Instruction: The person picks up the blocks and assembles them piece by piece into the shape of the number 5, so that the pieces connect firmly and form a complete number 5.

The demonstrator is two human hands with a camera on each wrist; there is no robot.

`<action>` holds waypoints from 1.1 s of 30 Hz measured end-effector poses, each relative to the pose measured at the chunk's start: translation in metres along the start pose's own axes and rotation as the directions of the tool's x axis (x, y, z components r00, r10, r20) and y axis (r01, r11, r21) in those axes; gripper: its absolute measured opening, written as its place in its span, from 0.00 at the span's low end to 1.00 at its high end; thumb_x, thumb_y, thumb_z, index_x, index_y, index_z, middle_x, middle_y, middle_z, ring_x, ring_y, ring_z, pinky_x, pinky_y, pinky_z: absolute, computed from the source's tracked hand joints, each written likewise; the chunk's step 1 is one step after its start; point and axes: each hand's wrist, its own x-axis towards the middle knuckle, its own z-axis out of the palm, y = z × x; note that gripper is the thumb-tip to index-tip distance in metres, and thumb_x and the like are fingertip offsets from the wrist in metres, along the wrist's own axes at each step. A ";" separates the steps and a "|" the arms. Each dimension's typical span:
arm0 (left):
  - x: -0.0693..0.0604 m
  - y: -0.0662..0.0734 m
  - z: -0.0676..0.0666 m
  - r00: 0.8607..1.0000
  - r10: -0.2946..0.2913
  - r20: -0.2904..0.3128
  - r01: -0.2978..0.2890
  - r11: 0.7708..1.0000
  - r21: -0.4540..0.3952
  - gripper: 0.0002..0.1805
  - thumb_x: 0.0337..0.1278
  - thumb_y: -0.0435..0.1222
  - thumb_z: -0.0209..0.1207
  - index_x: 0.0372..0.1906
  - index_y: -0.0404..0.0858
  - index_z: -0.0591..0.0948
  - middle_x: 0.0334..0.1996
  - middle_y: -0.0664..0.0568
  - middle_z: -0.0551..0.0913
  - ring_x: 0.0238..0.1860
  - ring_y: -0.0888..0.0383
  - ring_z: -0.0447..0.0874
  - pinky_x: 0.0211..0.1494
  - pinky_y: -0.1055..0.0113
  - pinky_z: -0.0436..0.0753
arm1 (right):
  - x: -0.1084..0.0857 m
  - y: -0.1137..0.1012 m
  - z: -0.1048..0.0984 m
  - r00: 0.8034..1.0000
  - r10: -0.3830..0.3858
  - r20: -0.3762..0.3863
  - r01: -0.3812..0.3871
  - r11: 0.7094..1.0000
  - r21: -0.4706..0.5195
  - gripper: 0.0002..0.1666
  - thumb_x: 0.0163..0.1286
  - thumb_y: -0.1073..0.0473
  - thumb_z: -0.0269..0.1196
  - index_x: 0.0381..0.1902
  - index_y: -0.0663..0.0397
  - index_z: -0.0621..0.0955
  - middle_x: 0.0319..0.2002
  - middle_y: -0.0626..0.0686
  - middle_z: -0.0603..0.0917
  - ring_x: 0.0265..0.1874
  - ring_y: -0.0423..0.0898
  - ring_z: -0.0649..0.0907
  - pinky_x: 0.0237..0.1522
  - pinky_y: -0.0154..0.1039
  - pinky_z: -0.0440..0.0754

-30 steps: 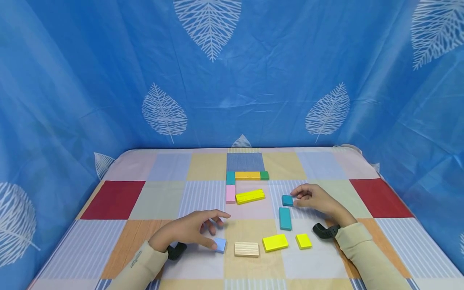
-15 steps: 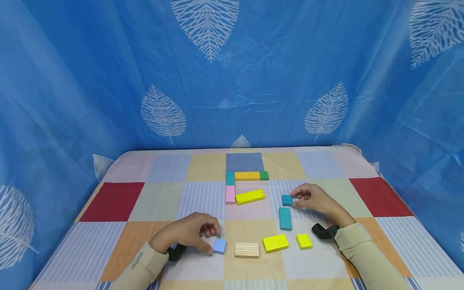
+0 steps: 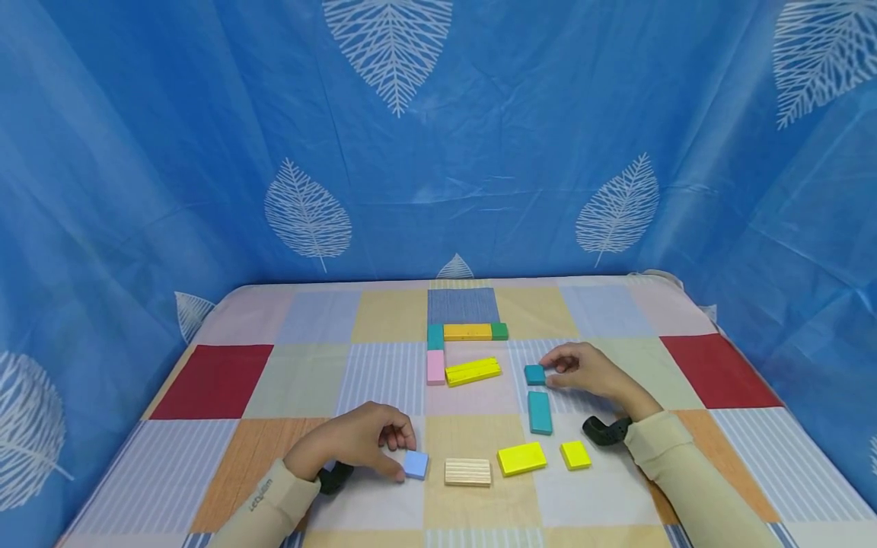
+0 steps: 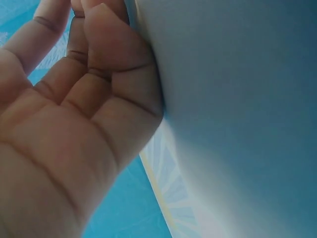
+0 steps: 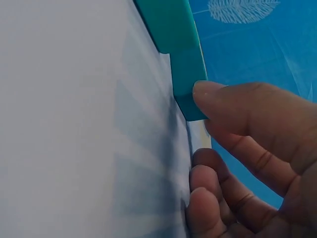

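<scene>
Between its thumb and fingers my right hand (image 3: 589,372) pinches a small teal block (image 3: 535,375). The right wrist view shows the thumb on this block (image 5: 189,84), with a longer teal block (image 5: 171,25) in line beyond it. In the head view that longer block (image 3: 540,412) lies just nearer to me, a small gap apart. My left hand (image 3: 358,439) rests low on the cloth, fingers curled, its thumb and fingertips at the left edges of a light blue square block (image 3: 416,465). In the left wrist view the curled fingers (image 4: 133,89) show, but no block.
A pink block (image 3: 435,367), a teal block (image 3: 435,336), an orange block (image 3: 468,332) and a green block (image 3: 500,331) form a corner. A yellow-green block (image 3: 473,371) slants inside it. Nearer lie a ridged wooden block (image 3: 467,472) and yellow blocks (image 3: 522,459), (image 3: 575,455).
My left hand's extended fingers have drawn back and curled at the light blue block. My right hand has slid the small teal block slightly left and away from me in the last half second.
</scene>
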 end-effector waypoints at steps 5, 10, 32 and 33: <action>0.001 -0.001 0.001 1.000 0.001 -0.004 -0.001 1.000 0.002 0.13 0.54 0.31 0.81 0.41 0.39 0.88 0.33 0.65 0.80 0.34 0.70 0.74 0.40 0.71 0.78 | 0.005 -0.004 0.001 1.000 0.012 0.028 -0.011 1.000 -0.014 0.15 0.69 0.68 0.74 0.52 0.69 0.87 0.43 0.55 0.87 0.39 0.49 0.77 0.42 0.34 0.79; 0.001 -0.002 0.001 1.000 -0.009 -0.004 0.009 1.000 -0.011 0.13 0.54 0.31 0.81 0.41 0.39 0.88 0.33 0.64 0.80 0.34 0.70 0.74 0.40 0.71 0.78 | 0.010 -0.008 0.002 0.999 0.012 0.044 -0.010 0.999 -0.042 0.14 0.69 0.68 0.74 0.51 0.67 0.88 0.46 0.57 0.89 0.39 0.48 0.78 0.43 0.35 0.79; 0.000 0.000 0.001 0.999 -0.049 -0.014 0.049 0.998 -0.026 0.12 0.53 0.30 0.80 0.39 0.39 0.88 0.31 0.63 0.80 0.33 0.69 0.74 0.40 0.71 0.77 | 0.030 -0.023 0.011 0.994 -0.018 0.106 0.026 0.997 -0.069 0.13 0.67 0.67 0.76 0.47 0.66 0.87 0.45 0.57 0.89 0.38 0.47 0.80 0.45 0.42 0.82; 0.000 0.000 0.001 0.999 -0.050 -0.014 0.050 0.998 -0.029 0.12 0.53 0.31 0.80 0.39 0.39 0.88 0.31 0.63 0.80 0.33 0.69 0.74 0.40 0.71 0.77 | 0.030 -0.023 0.012 0.994 -0.021 0.109 0.029 0.997 -0.073 0.13 0.67 0.67 0.76 0.47 0.66 0.87 0.44 0.57 0.89 0.38 0.47 0.80 0.45 0.42 0.82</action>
